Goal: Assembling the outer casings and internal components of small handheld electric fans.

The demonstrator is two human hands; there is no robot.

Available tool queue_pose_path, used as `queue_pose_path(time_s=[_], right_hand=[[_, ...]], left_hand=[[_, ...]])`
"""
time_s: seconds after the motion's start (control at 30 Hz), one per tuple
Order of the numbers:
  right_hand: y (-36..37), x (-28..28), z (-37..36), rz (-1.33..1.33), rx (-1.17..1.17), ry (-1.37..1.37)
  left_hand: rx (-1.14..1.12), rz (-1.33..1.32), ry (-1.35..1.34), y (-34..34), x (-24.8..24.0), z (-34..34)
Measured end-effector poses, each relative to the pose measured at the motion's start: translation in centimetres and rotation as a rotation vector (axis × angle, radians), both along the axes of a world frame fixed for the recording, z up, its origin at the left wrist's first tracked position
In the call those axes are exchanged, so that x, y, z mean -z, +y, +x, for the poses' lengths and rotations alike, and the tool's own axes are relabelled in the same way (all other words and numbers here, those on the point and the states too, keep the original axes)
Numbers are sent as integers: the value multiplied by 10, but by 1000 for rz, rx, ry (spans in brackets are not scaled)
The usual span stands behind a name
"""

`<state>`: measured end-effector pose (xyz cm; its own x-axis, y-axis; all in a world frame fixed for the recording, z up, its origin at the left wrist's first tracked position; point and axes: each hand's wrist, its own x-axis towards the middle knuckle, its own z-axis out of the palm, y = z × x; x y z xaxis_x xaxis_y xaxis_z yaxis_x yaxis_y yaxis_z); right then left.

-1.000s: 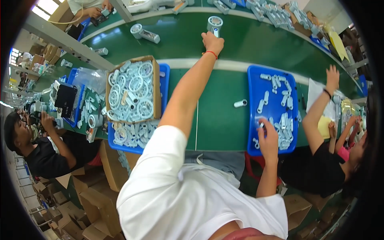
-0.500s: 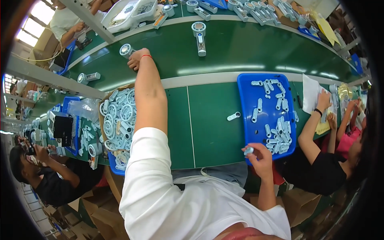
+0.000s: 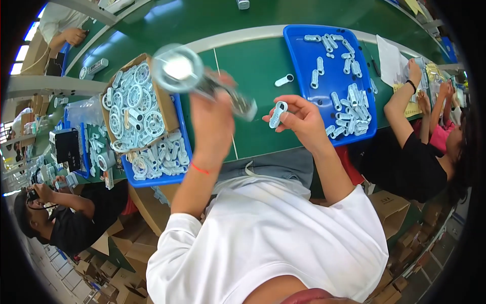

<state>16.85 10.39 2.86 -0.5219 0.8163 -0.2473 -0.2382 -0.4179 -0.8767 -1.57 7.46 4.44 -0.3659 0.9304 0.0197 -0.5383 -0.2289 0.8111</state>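
A handheld fan [image 3: 177, 71], blurred by motion, is gripped around its handle by my left hand [image 3: 210, 126]. Its round, light-blue-rimmed head points up and left, and the handle slants down to the right. Close by, my right hand [image 3: 304, 121] pinches a small light-blue oval plastic cover [image 3: 276, 115] with an opening at its upper end. A similar loose cover [image 3: 284, 80] lies on the green table just beyond. To the right, a blue tray [image 3: 336, 78] carries several more such covers, heaped mostly at its near end.
At my left stand a cardboard box [image 3: 166, 109] of light-blue rings and parts and a blue bin [image 3: 186, 133] with more pieces. Another fan [image 3: 94, 68] lies on the far green surface [image 3: 202, 23] beyond a pale rail. Co-workers sit on both sides.
My left hand has come back from the far surface with the fan in it. My right hand has moved up and left with the cover, and the view has shifted.
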Motion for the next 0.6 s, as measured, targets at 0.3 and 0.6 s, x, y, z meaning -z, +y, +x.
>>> queue_pose_path(time_s=[0.3,0.6], right_hand=[[-33,15,-11,112,-20,-268],[-44,18,-15,127,-22,-382]], left_hand=[[308,-472,201,-65,50,17],[325,-243,739,-67,72,13]])
